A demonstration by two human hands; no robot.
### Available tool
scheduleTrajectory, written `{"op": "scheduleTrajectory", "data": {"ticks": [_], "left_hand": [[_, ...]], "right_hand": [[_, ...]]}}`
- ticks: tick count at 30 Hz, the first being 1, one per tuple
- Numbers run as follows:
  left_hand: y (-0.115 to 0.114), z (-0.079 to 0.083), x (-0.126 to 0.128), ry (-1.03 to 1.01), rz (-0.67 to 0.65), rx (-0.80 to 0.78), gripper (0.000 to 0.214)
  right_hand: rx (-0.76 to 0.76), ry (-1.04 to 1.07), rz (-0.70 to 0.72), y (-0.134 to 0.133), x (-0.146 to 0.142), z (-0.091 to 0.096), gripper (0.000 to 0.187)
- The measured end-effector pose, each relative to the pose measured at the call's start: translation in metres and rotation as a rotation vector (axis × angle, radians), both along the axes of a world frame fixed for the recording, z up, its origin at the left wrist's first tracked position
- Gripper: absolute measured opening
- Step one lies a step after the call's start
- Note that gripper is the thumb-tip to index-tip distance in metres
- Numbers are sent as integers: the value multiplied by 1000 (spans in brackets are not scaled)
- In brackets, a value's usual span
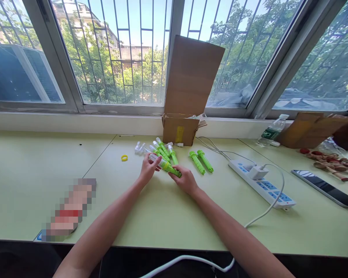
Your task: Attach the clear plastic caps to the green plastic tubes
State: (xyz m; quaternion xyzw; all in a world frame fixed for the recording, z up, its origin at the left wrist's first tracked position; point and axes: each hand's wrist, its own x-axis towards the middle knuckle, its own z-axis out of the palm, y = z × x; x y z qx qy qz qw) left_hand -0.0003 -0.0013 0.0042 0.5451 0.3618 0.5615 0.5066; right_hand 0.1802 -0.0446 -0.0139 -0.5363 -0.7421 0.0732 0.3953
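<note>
My left hand (148, 170) is closed around the clear, labelled upper end of a green plastic tube (166, 166). The tube's green lower end lies in my right hand (186, 180), whose fingers are closed on it. Tilted down to the right, the tube is held just above the table. Right behind it lie several similar green tubes with whitish ends (161, 146). Two green pieces with flared tops (197, 162) lie to the right of my hands. Small clear plastic pieces (139, 148) are beyond my left hand, and a yellow ring (124, 158) lies farther left.
An open cardboard box (174, 131) stands against the window wall. To the right are a white power strip (261, 183) with its cable, a phone (326, 188), a water bottle (272, 131) and wooden pieces (333, 165). A blurred-out item (72, 208) lies at front left.
</note>
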Motion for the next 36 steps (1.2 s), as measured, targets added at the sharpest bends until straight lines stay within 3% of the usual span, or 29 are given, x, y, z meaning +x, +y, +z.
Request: {"op": "scheduleTrajectory", "data": {"ticks": [12, 23, 36], "left_hand": [[-1, -1, -3, 10, -22, -25, 46], [0, -3, -3, 27, -85, -83, 49], [-2, -1, -1, 16, -63, -111, 50]], "right_hand": [[-75, -53, -2, -4, -2, 6, 33], [-89, -70, -32, 1, 1, -1, 39], [-102, -90, -33, -1, 1, 2, 39]]}}
